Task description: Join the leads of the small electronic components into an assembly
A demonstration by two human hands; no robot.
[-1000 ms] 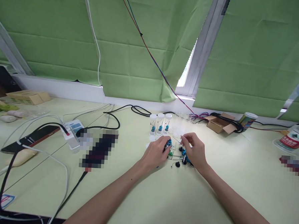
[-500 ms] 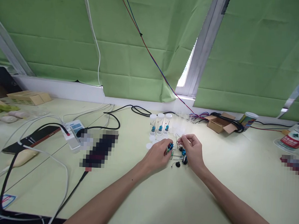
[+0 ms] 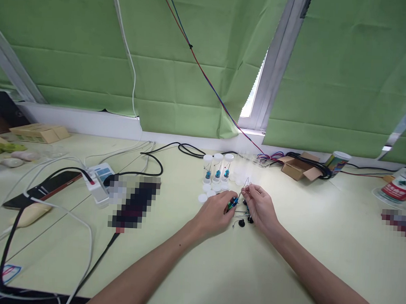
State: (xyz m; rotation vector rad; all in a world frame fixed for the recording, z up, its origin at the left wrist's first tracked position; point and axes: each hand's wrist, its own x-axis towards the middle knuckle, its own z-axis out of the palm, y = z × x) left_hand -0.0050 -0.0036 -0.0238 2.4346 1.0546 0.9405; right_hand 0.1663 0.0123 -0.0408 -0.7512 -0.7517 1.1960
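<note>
A small blue part with thin wire leads sits between the two hands, just above the pale green table, near its middle. The left hand pinches the part's body between thumb and fingertips, the other fingers curled under. The right hand pinches the upper ends of the leads between thumb and forefinger, its remaining fingers loosely bent. The two hands almost touch.

Under and just right of them lie a few loose parts, black and blue, with leads sticking out; they are too small to tell apart. Just behind the hands stand three clear vials in a row, each with a white cap and a blue part inside, and several white caps lie in front of them.

Farther back right is an open cardboard box with black cables over it, then a printed cup. To the left lie black and white cables, a white adapter and a dark phone. Green blinds hang behind the table.
</note>
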